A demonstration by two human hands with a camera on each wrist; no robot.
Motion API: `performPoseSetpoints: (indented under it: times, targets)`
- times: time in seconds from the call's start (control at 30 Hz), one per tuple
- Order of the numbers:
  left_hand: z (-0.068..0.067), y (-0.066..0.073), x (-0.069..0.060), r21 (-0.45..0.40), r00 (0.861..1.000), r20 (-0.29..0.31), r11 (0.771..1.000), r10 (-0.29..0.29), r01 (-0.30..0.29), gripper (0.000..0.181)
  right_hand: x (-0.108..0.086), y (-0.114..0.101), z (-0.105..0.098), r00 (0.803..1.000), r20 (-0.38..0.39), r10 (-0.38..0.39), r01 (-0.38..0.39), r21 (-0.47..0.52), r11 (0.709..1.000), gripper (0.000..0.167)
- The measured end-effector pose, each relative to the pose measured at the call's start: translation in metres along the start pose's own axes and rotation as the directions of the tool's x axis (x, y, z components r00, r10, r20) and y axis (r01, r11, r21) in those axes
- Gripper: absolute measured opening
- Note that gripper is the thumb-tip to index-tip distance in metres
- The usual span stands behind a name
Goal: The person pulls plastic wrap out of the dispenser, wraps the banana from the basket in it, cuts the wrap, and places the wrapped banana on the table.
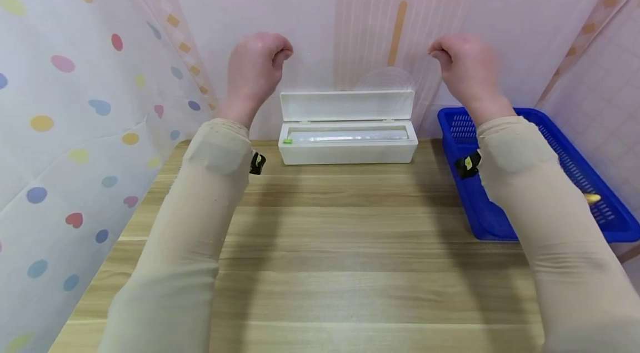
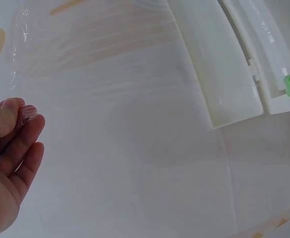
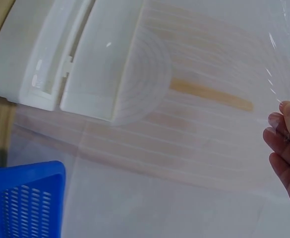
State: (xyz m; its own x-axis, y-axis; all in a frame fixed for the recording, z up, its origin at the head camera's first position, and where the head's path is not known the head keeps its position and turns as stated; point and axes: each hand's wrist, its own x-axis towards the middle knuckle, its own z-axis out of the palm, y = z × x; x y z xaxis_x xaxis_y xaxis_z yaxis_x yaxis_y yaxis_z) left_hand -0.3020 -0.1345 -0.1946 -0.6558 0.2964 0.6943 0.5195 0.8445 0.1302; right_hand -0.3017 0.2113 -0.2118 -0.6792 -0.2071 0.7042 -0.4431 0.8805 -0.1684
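My left hand [image 1: 254, 74] pinches one corner of a sheet of clear plastic wrap [image 2: 22, 44] between thumb and fingers. At about the same height, my right hand [image 1: 469, 72] pinches the opposite corner of the wrap [image 3: 272, 79]. Both hands are raised in front of the patterned curtain, well apart. Below and between them, at the back of the table, stands a white plastic wrap dispenser [image 1: 348, 153] with its lid [image 1: 347, 105] up. A roll of wrap [image 1: 350, 135] lies inside it, and the green slider [image 1: 287, 141] sits at its left end. In the head view the raised sheet is hardly visible.
A blue plastic basket [image 1: 480, 225] stands on the right of the wooden table [image 1: 370, 253], partly hidden by my right forearm. Something yellow [image 1: 592, 198] lies in it. A patterned curtain [image 1: 310, 3] hangs behind the table, and a spotted one [image 1: 65, 136] on the left.
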Motion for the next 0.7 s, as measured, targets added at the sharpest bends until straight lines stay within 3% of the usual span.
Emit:
performPoseSetpoints:
  times: [0.23, 0.47, 0.7]
  targets:
    - [-0.013, 0.009, 0.008, -0.008, 0.999, -0.037, 1.0, 0.004, -0.004, 0.016, 0.005, -0.002, -0.014, 0.997, -0.068, -0.031, 0.029, -0.029, 0.999, 0.017]
    - [-0.028, 0.014, 0.013, -0.02, 0.997, -0.077, 1.0, 0.005, -0.006, 0.017, 0.012, -0.003, -0.025, 0.981, -0.166, -0.103, 0.098, -0.036, 0.994, 0.016]
    - [-0.04, 0.016, 0.017, -0.058, 0.989, -0.139, 0.997, 0.046, -0.054, 0.017, 0.016, -0.01, -0.038, 0.988, -0.144, -0.055, 0.047, -0.06, 0.997, 0.024]
